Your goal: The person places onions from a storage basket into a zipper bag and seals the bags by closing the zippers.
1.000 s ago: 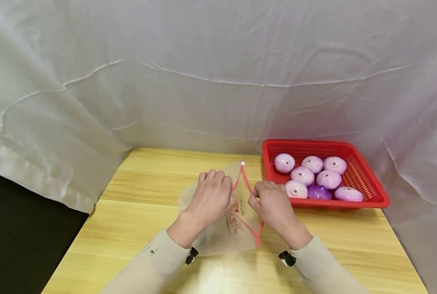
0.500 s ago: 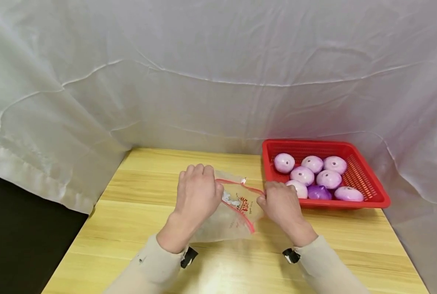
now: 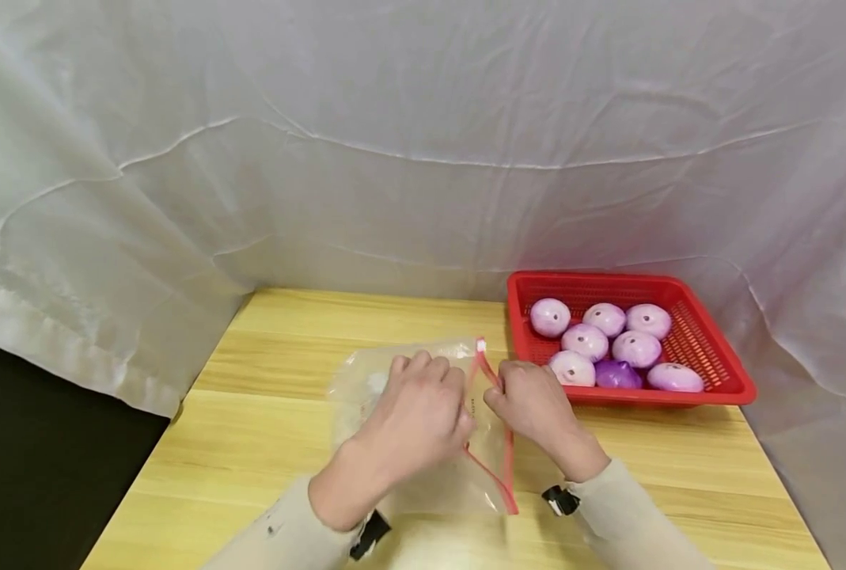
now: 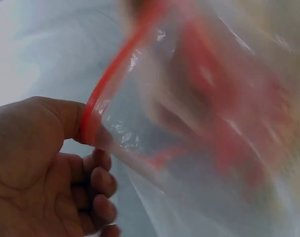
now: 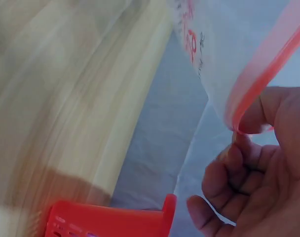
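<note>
A clear zip bag with a red zip edge and red print is held above the table, its mouth spread apart. My left hand pinches one side of the mouth; in the left wrist view, thumb and forefinger grip the red zip strip. Opposite it, my right hand pinches the other side, with the red strip between thumb and forefinger in the right wrist view. Just beyond the right hand, a red basket holds several purple-white onions.
The wooden table carries the basket at its back right. A pale grey cloth hangs behind and at both sides. Past the table's left edge lies a dark area.
The bag's mouth was pulled wide between the hands half a second ago. My left hand has since moved right and down, bringing the hands closer, and the bag's body now spreads out to the left.
</note>
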Tool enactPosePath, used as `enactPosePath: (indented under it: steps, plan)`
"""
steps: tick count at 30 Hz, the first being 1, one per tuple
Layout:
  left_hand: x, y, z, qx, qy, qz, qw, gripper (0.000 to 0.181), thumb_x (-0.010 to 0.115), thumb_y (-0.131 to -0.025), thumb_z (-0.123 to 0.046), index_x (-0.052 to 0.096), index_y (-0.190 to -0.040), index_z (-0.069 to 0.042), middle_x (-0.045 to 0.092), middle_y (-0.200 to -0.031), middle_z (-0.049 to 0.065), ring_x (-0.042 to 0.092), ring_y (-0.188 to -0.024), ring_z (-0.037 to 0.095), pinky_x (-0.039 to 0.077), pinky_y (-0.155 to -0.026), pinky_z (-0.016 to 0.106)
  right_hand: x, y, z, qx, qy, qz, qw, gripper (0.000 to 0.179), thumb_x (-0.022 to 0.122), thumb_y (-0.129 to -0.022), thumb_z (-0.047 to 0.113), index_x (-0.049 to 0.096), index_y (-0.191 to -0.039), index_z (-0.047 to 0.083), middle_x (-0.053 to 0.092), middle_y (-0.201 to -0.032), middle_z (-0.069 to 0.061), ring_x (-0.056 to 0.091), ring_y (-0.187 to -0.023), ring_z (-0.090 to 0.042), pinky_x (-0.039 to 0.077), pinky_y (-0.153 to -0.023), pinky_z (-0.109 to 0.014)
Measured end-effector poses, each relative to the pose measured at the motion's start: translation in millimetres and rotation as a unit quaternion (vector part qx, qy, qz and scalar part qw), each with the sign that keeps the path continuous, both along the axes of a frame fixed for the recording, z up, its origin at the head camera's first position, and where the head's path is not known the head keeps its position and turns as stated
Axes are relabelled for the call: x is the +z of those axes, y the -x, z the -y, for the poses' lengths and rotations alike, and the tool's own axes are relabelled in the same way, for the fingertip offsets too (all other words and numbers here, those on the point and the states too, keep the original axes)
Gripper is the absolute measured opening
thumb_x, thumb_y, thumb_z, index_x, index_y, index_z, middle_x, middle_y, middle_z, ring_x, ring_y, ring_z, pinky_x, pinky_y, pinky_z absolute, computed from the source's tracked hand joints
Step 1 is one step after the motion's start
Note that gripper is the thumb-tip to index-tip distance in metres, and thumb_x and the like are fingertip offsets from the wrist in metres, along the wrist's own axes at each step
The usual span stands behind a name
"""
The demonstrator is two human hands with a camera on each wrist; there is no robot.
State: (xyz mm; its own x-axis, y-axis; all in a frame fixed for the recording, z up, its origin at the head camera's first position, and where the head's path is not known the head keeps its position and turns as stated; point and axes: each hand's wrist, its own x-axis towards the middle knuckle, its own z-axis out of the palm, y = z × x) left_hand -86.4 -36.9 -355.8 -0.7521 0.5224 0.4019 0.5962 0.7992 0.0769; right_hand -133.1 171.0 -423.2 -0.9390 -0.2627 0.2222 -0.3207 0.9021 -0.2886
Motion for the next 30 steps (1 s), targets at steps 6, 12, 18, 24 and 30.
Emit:
enactPosePath:
  steps: [6,12,18,24,30]
  plan:
    - [3.2,5.5,-5.3,0.036,0.01,0.061,0.9974,0.02,0.067,-0.089,-0.026,0.055,-0.077,-0.016,0.047,-0.071,-0.003,0.043,-0.07,0.02,0.031,-0.068,0.034,-0.4,0.1,2.5,0.014,-0.016,0.028,0.9994,0.027,0.07,-0.083,0.021,0.051,-0.065,0.016,0.047,-0.058,0.003,0.047,-0.053,-0.019,0.041,-0.061,-0.041]
    - [-42.2,36.7,0.4,0.05,0.036,0.001,0.9981,0.02,0.069,-0.091,-0.025,0.056,-0.079,-0.014,0.049,-0.077,0.0,0.043,-0.076,0.022,0.035,-0.075,0.039,-8.9,-3.1,7.4,0.014,-0.03,0.014,0.9994,0.027,0.074,-0.082,0.021,0.052,-0.066,0.017,0.049,-0.062,0.004,0.051,-0.061,-0.019,0.041,-0.067,-0.043]
    - [-71.3,47.1,1.7,0.013,0.012,-0.023,0.9996,0.02,0.064,-0.094,-0.019,0.051,-0.08,-0.014,0.044,-0.08,0.0,0.041,-0.08,0.022,0.036,-0.078,0.039,-15.5,-3.8,9.4,0.015,-0.034,-0.01,0.9993,0.029,0.074,-0.081,0.019,0.049,-0.065,0.017,0.047,-0.063,0.003,0.051,-0.063,-0.02,0.037,-0.065,-0.039]
    - [-77.2,46.6,-0.3,-0.002,0.013,-0.043,0.999,0.017,0.062,-0.096,-0.019,0.052,-0.083,-0.014,0.042,-0.081,-0.001,0.04,-0.08,0.02,0.032,-0.078,0.034,-19.9,-4.1,8.5,0.014,-0.026,-0.026,0.9992,0.029,0.073,-0.081,0.018,0.049,-0.065,0.017,0.048,-0.064,0.003,0.052,-0.065,-0.021,0.036,-0.064,-0.038]
    - [-80.7,46.5,0.6,-0.021,-0.018,-0.093,0.9953,0.018,0.058,-0.092,-0.017,0.047,-0.079,-0.014,0.029,-0.08,-0.004,0.032,-0.076,0.018,0.026,-0.073,0.032,-24.5,-2.7,7.9,0.017,-0.024,-0.04,0.9988,0.027,0.074,-0.079,0.018,0.051,-0.065,0.018,0.05,-0.065,0.004,0.056,-0.068,-0.024,0.037,-0.064,-0.039]
